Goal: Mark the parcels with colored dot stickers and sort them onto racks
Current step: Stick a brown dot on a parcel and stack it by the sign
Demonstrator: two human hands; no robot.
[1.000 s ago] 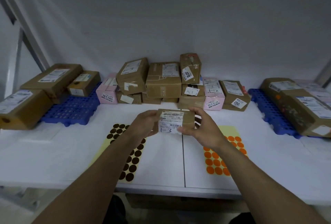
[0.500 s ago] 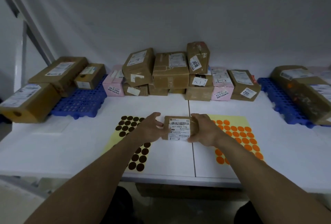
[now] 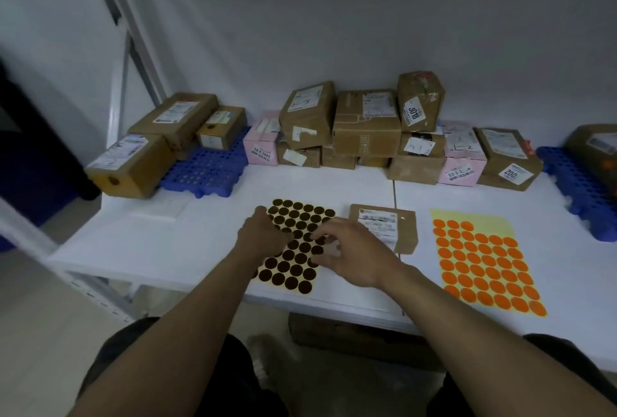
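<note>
**Sticker selection.** The parcel (image 3: 384, 228), held up in both grips half a second ago, now lies released and label-up on the counter (image 3: 150, 243), between the brown sheet (image 3: 293, 269) and the orange sheet (image 3: 484, 259). The left grip (image 3: 263, 236) rests flat on the brown sheet's left edge, grasping nothing. The right grip (image 3: 354, 249) hovers over the same sheet with fingers loosely curved toward a dot; whether one is pinched cannot be told. Marking apparently begins with brown; sorting onto the left rack (image 3: 207, 166) is not yet done.
</note>
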